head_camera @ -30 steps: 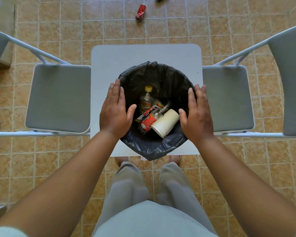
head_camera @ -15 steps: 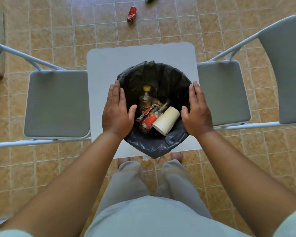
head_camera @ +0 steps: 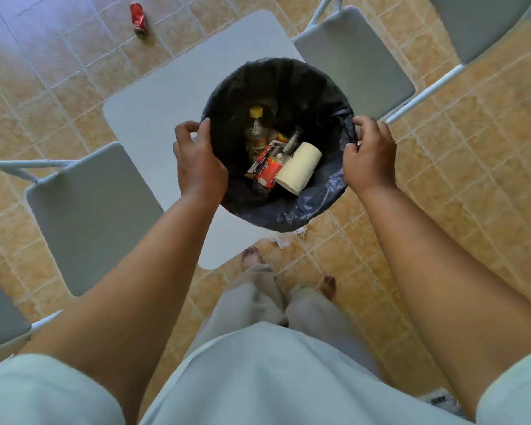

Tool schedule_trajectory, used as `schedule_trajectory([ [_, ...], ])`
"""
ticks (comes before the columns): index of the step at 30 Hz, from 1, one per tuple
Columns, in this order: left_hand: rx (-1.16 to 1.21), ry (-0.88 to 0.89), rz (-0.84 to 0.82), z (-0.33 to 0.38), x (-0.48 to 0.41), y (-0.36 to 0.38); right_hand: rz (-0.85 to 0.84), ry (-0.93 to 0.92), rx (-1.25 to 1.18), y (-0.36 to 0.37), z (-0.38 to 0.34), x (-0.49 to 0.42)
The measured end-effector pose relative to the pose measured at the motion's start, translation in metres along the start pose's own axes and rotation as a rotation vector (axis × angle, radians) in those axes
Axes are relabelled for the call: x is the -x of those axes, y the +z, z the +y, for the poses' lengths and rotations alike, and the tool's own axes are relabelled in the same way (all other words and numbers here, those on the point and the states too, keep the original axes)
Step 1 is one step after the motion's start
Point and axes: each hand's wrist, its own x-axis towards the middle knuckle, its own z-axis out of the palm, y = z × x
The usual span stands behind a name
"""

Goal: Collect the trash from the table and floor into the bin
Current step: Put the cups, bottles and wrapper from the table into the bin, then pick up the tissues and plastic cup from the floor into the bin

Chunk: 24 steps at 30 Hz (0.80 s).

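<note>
Tan tiled floor (head_camera: 442,194) surrounds a small grey desk (head_camera: 154,96) flanked by two grey chairs (head_camera: 89,210). Seen from above, a person holds a round bin (head_camera: 288,210) lined with a black bag over the desk's near corner. The left hand (head_camera: 198,162) and right hand (head_camera: 370,157) each curl their fingers (head_camera: 184,130) around opposite sides of its rim. Inside lie a yellow-capped bottle (head_camera: 256,130), a red packet (head_camera: 267,171) and a pale paper cup (head_camera: 298,168). A crushed red can (head_camera: 137,19) lies on the floor beyond the desk, well apart.
</note>
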Motion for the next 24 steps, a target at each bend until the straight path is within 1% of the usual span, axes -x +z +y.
schedule_trajectory([
  [4, 0.011, 0.154, -0.057, 0.015, 0.038, 0.003, 0.077, 0.133, -0.066, -0.032, 0.034, 0.071],
  [10, -0.045, 0.303, -0.204, 0.034, 0.143, 0.021, 0.173, 0.283, -0.113, -0.068, 0.107, 0.199],
  [14, -0.117, 0.396, -0.288, 0.03, 0.222, 0.041, 0.13, 0.367, -0.128, -0.08, 0.161, 0.288],
  [18, -0.175, 0.399, -0.385, 0.015, 0.282, 0.082, 0.048, 0.446, -0.122, -0.075, 0.204, 0.367],
  [21, -0.218, 0.403, -0.483, -0.001, 0.318, 0.122, 0.01, 0.557, -0.113, -0.057, 0.235, 0.415],
  [24, -0.262, 0.444, -0.588, -0.026, 0.345, 0.167, -0.015, 0.685, -0.096, -0.025, 0.268, 0.455],
])
